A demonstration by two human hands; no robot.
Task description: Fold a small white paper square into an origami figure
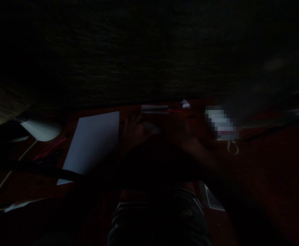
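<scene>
The scene is very dark. My left hand point(135, 131) rests on a dark red surface, fingers curled around a small pale piece of paper point(152, 129). My right hand point(176, 131) lies just right of it, touching the same paper; its fingers are too dim to read. A large white sheet point(93, 143) lies flat to the left of my left hand.
A white lamp head point(41, 130) with a pale cable point(0, 188) sits at far left. A small paper stack point(154, 108) and a folded white paper point(185, 104) lie at the back. A blurred-out white object point(221, 124) is at right. Another paper piece point(212, 200) lies near my lap.
</scene>
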